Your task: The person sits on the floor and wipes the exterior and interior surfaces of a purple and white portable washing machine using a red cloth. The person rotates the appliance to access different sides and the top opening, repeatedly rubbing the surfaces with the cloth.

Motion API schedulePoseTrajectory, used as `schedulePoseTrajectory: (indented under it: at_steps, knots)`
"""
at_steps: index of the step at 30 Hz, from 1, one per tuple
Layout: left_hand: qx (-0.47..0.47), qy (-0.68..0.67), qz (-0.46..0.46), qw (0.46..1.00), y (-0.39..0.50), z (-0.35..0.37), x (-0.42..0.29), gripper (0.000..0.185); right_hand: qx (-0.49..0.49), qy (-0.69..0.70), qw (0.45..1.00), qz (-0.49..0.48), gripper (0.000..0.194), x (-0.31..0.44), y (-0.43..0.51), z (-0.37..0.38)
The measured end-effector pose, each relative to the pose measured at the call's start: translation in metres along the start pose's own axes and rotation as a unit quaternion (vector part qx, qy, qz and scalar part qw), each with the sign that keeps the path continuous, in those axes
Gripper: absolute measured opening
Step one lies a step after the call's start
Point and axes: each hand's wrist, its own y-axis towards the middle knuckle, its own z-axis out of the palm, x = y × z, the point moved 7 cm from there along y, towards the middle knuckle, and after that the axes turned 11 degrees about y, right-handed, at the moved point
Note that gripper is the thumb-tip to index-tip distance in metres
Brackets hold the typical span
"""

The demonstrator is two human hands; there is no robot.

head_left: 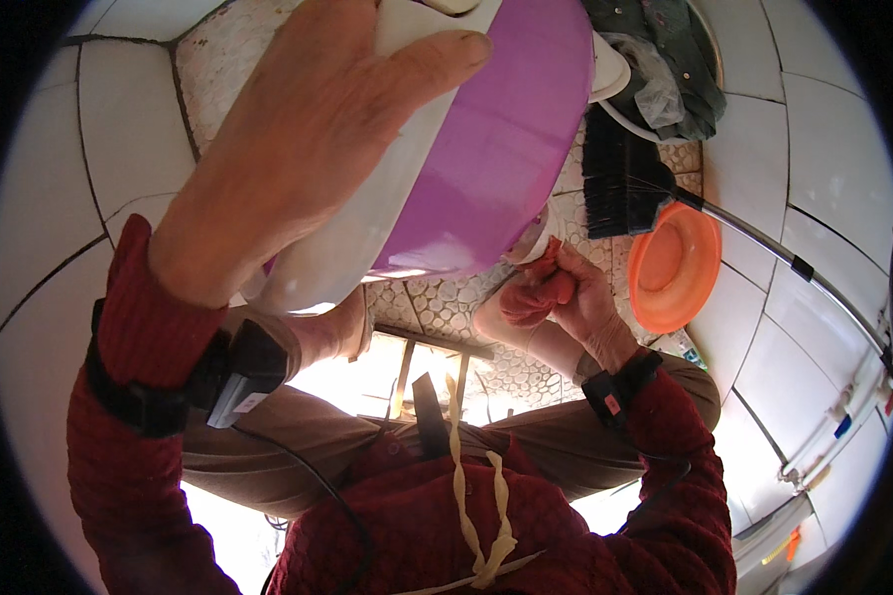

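A large rounded object with a purple panel (491,149) and a white plastic edge (394,178) fills the upper middle; its kind is unclear. My left hand (320,111) lies over the white part, thumb stretched towards the purple. Whether its hidden fingers grip anything cannot be seen. Lower right, my right hand (584,297) is closed on a bunched red cloth (539,294), just beside the lower white base (532,242) of the purple object. My feet are on both sides below it.
A black-bristled broom (625,178) with a metal handle leans along the tiled wall at right. An orange plastic basin (673,268) is beside it on the pebble-patterned floor. Above stands a basin (625,123) holding dark cloth (677,82) and a clear plastic bag (658,93).
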Motion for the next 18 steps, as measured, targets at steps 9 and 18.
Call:
schedulePoseTrajectory:
  at_steps: [9, 18]
  knots:
    - [0.023, -0.307, -0.085, 0.948, -0.003, 0.011, -0.011, 0.076, -0.025, 0.002, 1.000, -0.011, 0.034, -0.006, 0.002, -0.007]
    - [-0.001, -0.255, -0.066, 0.965, -0.002, 0.010, -0.009, 0.082, 0.052, 0.051, 0.997, 0.002, 0.020, -0.006, -0.001, 0.004]
